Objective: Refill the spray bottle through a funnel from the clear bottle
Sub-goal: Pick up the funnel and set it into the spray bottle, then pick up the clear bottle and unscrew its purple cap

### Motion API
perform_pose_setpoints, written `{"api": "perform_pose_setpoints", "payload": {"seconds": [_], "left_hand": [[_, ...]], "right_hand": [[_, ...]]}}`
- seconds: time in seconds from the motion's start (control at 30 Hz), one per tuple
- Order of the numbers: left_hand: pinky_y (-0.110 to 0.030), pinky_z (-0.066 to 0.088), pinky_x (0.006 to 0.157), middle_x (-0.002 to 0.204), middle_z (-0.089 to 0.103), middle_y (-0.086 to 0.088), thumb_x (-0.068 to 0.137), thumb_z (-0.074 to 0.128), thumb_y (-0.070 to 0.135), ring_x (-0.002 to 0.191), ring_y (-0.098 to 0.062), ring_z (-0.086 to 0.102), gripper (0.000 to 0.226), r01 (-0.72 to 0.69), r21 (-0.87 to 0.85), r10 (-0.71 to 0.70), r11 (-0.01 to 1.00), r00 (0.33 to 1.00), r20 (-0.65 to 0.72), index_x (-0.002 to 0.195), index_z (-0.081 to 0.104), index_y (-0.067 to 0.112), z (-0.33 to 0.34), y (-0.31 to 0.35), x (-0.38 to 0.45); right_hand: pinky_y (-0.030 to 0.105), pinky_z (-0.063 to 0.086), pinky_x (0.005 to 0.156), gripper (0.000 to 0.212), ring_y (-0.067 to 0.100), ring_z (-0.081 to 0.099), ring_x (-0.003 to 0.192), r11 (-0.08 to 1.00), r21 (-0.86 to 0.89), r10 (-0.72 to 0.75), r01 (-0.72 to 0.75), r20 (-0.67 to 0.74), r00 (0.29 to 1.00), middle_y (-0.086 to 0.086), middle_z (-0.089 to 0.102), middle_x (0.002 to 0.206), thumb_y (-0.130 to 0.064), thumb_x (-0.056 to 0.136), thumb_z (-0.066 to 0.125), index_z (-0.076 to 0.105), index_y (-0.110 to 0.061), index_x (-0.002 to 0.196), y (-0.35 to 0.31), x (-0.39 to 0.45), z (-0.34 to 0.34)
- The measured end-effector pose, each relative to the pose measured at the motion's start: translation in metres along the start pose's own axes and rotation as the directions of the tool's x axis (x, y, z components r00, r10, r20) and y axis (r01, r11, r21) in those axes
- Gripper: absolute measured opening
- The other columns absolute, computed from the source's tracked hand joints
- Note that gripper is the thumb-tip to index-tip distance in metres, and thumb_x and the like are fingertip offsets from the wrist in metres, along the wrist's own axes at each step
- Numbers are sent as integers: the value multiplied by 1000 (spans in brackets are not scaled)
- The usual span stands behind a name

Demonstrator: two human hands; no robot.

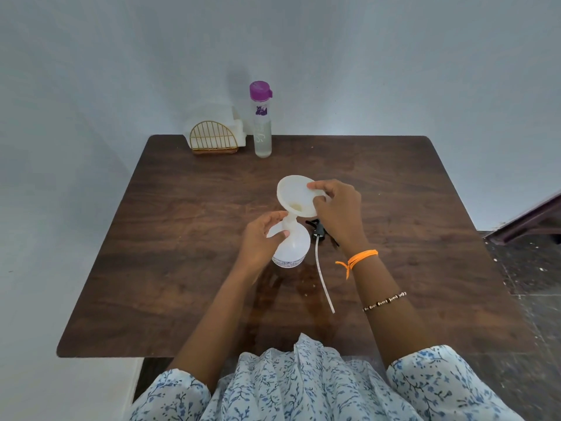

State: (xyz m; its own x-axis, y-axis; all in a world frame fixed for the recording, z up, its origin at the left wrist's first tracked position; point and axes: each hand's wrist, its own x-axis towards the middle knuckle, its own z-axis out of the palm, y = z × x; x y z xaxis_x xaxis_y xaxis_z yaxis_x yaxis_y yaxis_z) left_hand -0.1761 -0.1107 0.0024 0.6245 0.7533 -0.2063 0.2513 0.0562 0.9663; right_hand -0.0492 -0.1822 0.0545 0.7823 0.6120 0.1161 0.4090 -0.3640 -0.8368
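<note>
A brown wooden table with a few things on it.

The white spray bottle stands on the table, just under the curled fingers of the left hand. Its black spray top with the long white tube lies flat, just right of those fingers. Far past the fingers, at the back edge, stands the clear bottle with a purple cap. A gold wire holder with white napkins sits just left of it.
</note>
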Motion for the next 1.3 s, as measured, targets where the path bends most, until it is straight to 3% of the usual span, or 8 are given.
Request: {"api": "perform_pose_setpoints", "payload": {"seconds": [0.07, 0.23, 0.53, 0.63, 0.77, 0.97, 1.2, 1.3], "left_hand": [[-29, 45, 93, 109, 64, 10, 81, 67, 5, 111, -10, 57, 33, -19, 3, 19, 1000, 1000, -8, 103, 61, 29, 2, -1, 1], [-41, 54, 86, 103, 70, 0, 75, 69, 14, 99, -18, 63, 26, -56, 56, 60, 997, 995, -80, 99, 67, 22, 8, -1, 2], [-27, 53, 78, 96, 68, 5, 76, 72, 9, 94, -15, 65, 26, -76, 15, 77, 997, 995, -63, 95, 65, 24, 6, -5, 5], [-31, 52, 86, 107, 68, 0, 77, 69, 2, 102, -16, 63, 35, -73, 2, 73, 997, 997, -17, 107, 64, 19, 2, -6, 7], [-13, 49, 78, 105, 65, 2, 81, 60, -9, 95, -9, 61, 39, -66, -7, 66, 998, 997, -29, 113, 60, 13, -6, -1, 9], [-15, 44, 74, 97, 61, 15, 89, 58, 8, 93, -2, 55, 20, -15, 14, 16, 1000, 991, -136, 103, 60, 22, -19, 10, 20], [-26, 47, 85, 106, 63, 6, 92, 55, 15, 98, -8, 59, 19, 7, 12, -5, 1000, 986, -167, 106, 60, 28, -30, 23, 55], [-28, 48, 90, 106, 63, 4, 92, 54, 13, 100, -9, 59, 21, 10, -6, -11, 1000, 982, -190, 105, 60, 28, -33, 29, 78]], "right_hand": [[4, 40, 74, 32, 12, 54, 93, 998, -42, -45, 45, 12, 999, 10, 67, 110, 3, 79, 50, 69, -5, 103, 0, -2, 4], [22, 39, 82, 33, 25, 53, 101, 981, -146, -120, 128, 64, 991, 10, 66, 109, 5, 78, 48, 68, -4, 103, 2, -9, 16], [23, 40, 74, 27, 23, 52, 101, 964, -192, -174, 184, 69, 982, 7, 65, 109, 2, 80, 50, 67, -6, 99, 5, -10, 16], [23, 41, 72, 19, 20, 55, 95, 975, -135, -172, 177, 50, 984, 5, 65, 103, -1, 80, 52, 62, -9, 94, 6, -8, 14], [28, 46, 76, 12, 18, 56, 91, 992, -38, -120, 122, 49, 992, 1, 64, 98, -10, 85, 54, 55, -12, 97, 4, -3, 10], [16, 45, 75, 13, 9, 57, 91, 975, 207, 51, -76, 123, 991, -1, 65, 101, -18, 92, 51, 58, -13, 103, 3, 12, 2], [10, 45, 63, 13, 8, 56, 74, 906, 388, 87, -167, 217, 972, 6, 68, 89, -13, 95, 47, 59, -8, 96, 1, 53, 6], [20, 42, 66, 15, 10, 56, 73, 906, 381, 86, -187, 267, 960, -1, 68, 83, -13, 95, 46, 59, -18, 88, 1, 83, 16]]}}
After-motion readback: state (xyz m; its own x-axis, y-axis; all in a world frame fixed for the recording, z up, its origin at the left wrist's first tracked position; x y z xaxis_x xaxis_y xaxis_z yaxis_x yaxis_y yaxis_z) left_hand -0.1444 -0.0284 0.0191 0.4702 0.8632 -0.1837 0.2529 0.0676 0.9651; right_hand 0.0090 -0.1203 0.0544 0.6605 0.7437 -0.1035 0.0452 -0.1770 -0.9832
